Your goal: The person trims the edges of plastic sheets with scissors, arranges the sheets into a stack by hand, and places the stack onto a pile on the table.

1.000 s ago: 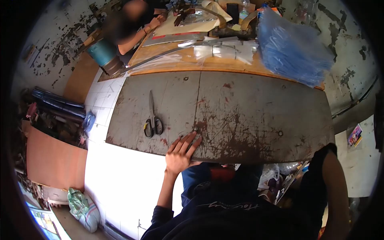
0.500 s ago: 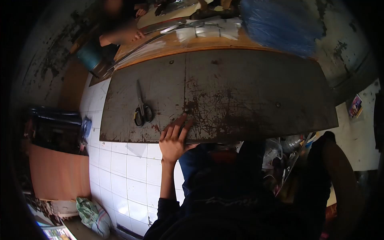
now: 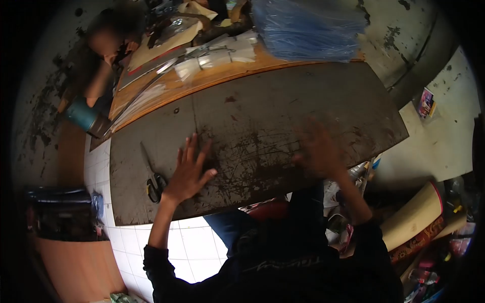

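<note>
My left hand [image 3: 187, 174] is over the worn dark tabletop [image 3: 313, 96], palm down with its fingers spread and nothing in it. To its left lies a pair of scissors [image 3: 153, 179] with dark handles, its blades pointing away from me. Hand and scissors are apart. My right hand [image 3: 319, 151] is over the right half of the scratched surface, blurred by motion, with fingers stretched out and holding nothing. Whether either palm touches the surface I cannot tell.
Behind the tabletop, a wooden table [image 3: 151, 103] carries a stack of bluish plastic sheets [image 3: 310, 30] and a bundle of clear plastic [image 3: 217, 55]. Another person [image 3: 98, 81] sits at the far left by a teal container [image 3: 83, 116]. A rolled sheet [image 3: 411, 214] leans at lower right.
My right hand has come up from low at the right side onto the tabletop. My left hand has moved from the near edge further onto the surface. The camera view has shifted and tilted.
</note>
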Demonstrator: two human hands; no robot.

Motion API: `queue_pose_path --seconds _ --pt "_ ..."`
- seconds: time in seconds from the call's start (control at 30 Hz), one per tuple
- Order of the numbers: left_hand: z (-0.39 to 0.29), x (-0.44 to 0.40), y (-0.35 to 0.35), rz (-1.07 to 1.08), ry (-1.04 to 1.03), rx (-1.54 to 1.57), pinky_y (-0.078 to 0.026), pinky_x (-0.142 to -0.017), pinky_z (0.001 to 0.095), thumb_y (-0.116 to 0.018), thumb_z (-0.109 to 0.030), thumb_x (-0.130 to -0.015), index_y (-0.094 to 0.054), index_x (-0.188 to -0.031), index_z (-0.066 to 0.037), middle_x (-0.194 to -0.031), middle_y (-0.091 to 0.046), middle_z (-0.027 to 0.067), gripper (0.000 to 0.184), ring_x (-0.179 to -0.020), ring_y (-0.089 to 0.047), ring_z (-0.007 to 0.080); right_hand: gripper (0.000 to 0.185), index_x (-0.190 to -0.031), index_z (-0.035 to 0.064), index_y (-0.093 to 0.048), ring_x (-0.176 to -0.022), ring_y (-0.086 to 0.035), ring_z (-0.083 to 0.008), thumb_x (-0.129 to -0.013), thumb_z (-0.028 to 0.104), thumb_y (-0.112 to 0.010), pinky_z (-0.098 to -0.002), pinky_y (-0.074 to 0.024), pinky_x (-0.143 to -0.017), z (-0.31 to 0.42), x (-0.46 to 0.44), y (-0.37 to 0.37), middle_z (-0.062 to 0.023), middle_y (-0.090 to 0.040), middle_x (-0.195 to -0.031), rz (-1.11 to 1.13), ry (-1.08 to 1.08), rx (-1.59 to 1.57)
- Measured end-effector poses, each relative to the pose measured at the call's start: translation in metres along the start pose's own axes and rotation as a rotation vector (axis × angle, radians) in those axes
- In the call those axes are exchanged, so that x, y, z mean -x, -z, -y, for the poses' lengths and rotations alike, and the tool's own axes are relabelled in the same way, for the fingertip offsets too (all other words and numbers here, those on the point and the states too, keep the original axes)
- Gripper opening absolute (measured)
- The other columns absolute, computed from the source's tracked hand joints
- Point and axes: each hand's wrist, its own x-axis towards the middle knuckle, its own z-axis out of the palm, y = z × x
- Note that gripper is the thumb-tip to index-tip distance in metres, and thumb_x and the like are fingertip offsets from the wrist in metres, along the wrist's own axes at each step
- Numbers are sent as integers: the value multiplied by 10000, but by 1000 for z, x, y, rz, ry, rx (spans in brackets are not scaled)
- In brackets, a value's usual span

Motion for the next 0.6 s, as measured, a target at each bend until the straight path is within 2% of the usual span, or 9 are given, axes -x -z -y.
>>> queue_pose_path --seconds 0.13,0.17,0.23,0.3,0.33,0.43,0.47,0.53,0.6 --pt "-21 -28 -6 22 30 -174 -46 -1041 561 -348 -621 -827 -148 -1399 -107 -1421 -2 277 795 -1325 11 413 627 -1298 131 -406 -1288 -249 -350 -796 481 -546 -436 -199 -1060 73 25 -2 -185 -295 -1374 170 507 -420" --pt "-34 -23 -8 20 -100 -154 -53 -1030 576 -409 -618 -805 -167 -1391 -83 -1406 -27 309 829 -1322 -11 428 627 -1298 131 -406 -1288 -249 -350 -796 481 -546 -436 -199 -1060 71 26 1 -185 -295 -1374 163 491 -417" --pt "-63 -7 -10 135 -367 -142 -85 -1033 564 -452 -621 -779 -198 -1388 -112 -1416 -49 289 833 -1330 -66 401 511 -1234 111 -474 -1223 -386 -279 -821 404 -547 -401 -296 -1022 55 29 5 -137 -447 -1279 547 832 -913" --pt "-80 18 -23 151 -570 25 -122 -1038 543 -478 -623 -762 -220 -1387 -158 -1428 -109 242 820 -1336 -123 351 394 -1155 62 -527 -1111 -505 -215 -863 327 -518 -352 -395 -942 -9 4 4 -102 -549 -1170 419 522 -992" --pt "-84 30 -32 156 -630 18 -127 -1049 522 -470 -622 -766 -226 -1387 -217 -1433 -173 177 780 -1341 -150 290 355 -1125 13 -536 -1043 -549 -215 -901 280 -471 -332 -442 -873 -35 -16 39 -107 -570 -1138 99 308 -671" --pt "-70 54 -25 143 -630 -69 -154 -1049 522 -484 -607 -770 -293 -1355 -262 -1426 -221 133 705 -1325 -207 260 830 -1271 -1 -411 -1226 -373 -332 -827 680 -240 -390 -276 -1025 -156 -70 35 -229 -410 -1294 -255 -631 -527" --pt "-61 60 -22 106 -548 -132 -165 -1047 529 -504 -600 -764 -340 -1331 -283 -1423 -225 130 670 -1310 -250 268 862 -1301 7 -373 -1295 -250 -333 -818 697 -191 -385 -184 -1068 -201 -89 28 -219 -312 -1364 -239 -730 -344" --pt "-37 68 -16 130 -407 -89 -160 -1042 550 -546 -566 -753 -361 -1315 -292 -1420 -239 116 652 -1314 -237 272 838 -1329 38 -338 -1323 -194 -291 -825 686 -171 -381 -140 -1082 -271 -109 4 -163 -255 -1410 -167 -821 -357" --pt "-21 70 -17 92 -243 -325 -156 -1036 572 -596 -533 -717 -378 -1299 -313 -1420 -247 96 659 -1319 -219 273 793 -1344 58 -313 -1329 -183 -267 -844 657 -172 -381 -135 -1083 -262 -126 -16 -133 -240 -1421 -117 -755 -165"
